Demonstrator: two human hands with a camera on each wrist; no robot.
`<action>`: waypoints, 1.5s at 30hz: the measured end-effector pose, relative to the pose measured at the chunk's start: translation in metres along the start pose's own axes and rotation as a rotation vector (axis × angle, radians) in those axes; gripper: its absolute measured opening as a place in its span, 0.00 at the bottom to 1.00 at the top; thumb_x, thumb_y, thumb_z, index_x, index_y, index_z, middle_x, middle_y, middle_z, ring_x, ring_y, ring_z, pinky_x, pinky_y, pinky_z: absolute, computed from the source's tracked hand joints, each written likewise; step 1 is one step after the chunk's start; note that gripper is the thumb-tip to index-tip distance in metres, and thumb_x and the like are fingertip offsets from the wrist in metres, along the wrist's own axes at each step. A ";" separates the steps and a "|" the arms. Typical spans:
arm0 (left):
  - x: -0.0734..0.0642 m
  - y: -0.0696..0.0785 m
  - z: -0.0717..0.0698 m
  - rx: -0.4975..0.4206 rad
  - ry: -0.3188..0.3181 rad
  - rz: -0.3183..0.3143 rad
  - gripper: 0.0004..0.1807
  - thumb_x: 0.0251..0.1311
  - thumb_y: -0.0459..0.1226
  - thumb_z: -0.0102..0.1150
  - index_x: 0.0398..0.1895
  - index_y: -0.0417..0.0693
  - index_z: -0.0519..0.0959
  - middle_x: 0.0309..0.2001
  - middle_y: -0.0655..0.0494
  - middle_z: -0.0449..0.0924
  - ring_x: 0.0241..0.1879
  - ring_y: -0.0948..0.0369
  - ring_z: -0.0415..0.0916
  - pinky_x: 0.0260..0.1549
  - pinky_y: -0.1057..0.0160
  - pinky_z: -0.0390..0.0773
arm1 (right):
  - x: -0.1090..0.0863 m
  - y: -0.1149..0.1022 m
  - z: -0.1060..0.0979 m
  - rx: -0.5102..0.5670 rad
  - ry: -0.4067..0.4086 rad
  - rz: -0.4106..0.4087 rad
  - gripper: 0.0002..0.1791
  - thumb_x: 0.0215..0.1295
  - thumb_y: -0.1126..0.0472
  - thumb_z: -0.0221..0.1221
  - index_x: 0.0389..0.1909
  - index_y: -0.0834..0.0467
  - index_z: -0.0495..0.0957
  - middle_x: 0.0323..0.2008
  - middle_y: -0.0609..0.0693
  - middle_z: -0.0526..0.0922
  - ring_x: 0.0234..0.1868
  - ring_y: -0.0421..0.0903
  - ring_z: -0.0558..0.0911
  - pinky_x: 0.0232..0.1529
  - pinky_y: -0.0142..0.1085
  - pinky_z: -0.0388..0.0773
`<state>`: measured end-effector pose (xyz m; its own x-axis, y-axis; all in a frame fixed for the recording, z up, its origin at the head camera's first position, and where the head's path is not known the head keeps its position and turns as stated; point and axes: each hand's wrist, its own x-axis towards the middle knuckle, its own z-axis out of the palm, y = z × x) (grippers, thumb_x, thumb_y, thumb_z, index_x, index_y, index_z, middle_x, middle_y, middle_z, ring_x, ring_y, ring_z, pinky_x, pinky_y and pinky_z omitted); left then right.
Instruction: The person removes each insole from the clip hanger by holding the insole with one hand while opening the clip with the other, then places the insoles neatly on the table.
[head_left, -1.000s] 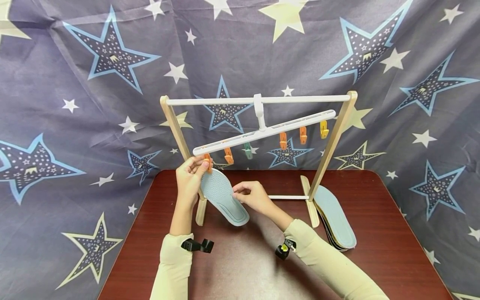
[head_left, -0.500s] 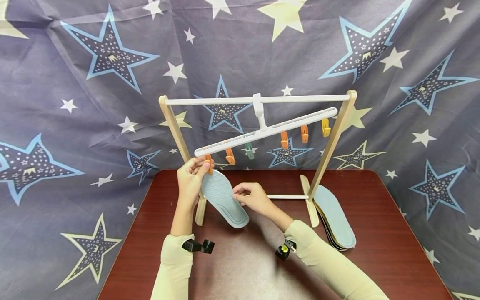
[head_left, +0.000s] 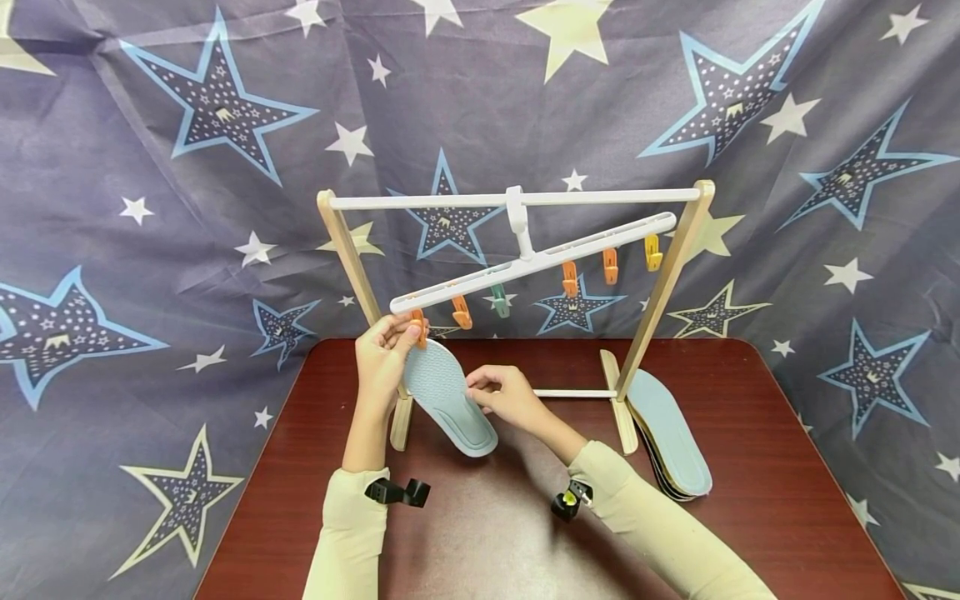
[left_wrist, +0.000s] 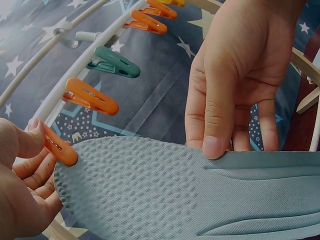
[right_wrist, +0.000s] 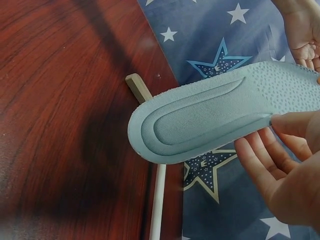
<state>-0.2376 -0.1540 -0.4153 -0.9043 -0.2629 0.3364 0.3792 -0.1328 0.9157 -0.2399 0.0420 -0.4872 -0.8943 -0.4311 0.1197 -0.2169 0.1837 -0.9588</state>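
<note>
A light blue insole [head_left: 441, 385] hangs slantwise below the left end of a white clip hanger [head_left: 480, 277]. My left hand [head_left: 381, 354] pinches an orange clothespin [left_wrist: 61, 148] between thumb and fingers, and the clothespin's tip lies over the insole's textured toe end. Midway along the insole's right edge, my right hand [head_left: 510, 395] pinches it, thumb on the face and fingers behind, as the right wrist view shows. The insole's smooth heel end [right_wrist: 190, 125] points down toward the table.
Several more clothespins hang along the tilted hanger, among them a green one [head_left: 499, 301] and a yellow one [head_left: 652, 252]. A wooden stand [head_left: 660, 308] carries the hanger. At the right, a stack of insoles [head_left: 670, 433] lies on the dark red table [head_left: 765, 467].
The hanger's left end, the clothespin and the insole have shifted very slightly, while the hanger's right end rose a little. Both hands keep their hold.
</note>
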 end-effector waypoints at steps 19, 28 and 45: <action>-0.003 0.000 0.003 0.029 0.025 -0.012 0.12 0.61 0.19 0.61 0.45 0.16 0.77 0.28 0.67 0.88 0.30 0.70 0.86 0.32 0.76 0.82 | -0.016 -0.038 -0.004 0.011 -0.007 -0.004 0.09 0.65 0.75 0.60 0.44 0.76 0.81 0.39 0.75 0.84 0.39 0.73 0.83 0.43 0.65 0.84; -0.003 -0.001 0.003 0.044 0.021 -0.008 0.11 0.62 0.20 0.61 0.45 0.16 0.77 0.28 0.68 0.87 0.30 0.71 0.85 0.32 0.77 0.81 | -0.015 -0.036 -0.005 -0.020 0.007 -0.022 0.09 0.64 0.75 0.61 0.43 0.75 0.82 0.37 0.73 0.85 0.35 0.64 0.85 0.38 0.56 0.88; -0.003 -0.003 0.004 0.049 0.015 0.008 0.09 0.62 0.19 0.60 0.43 0.17 0.78 0.28 0.69 0.87 0.29 0.71 0.85 0.31 0.77 0.81 | -0.012 -0.022 -0.003 -0.004 0.004 -0.020 0.09 0.64 0.75 0.61 0.43 0.76 0.81 0.37 0.73 0.84 0.36 0.69 0.84 0.38 0.59 0.87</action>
<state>-0.2369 -0.1487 -0.4177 -0.8981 -0.2783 0.3404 0.3759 -0.0842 0.9228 -0.2256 0.0453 -0.4672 -0.8914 -0.4311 0.1394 -0.2360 0.1789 -0.9552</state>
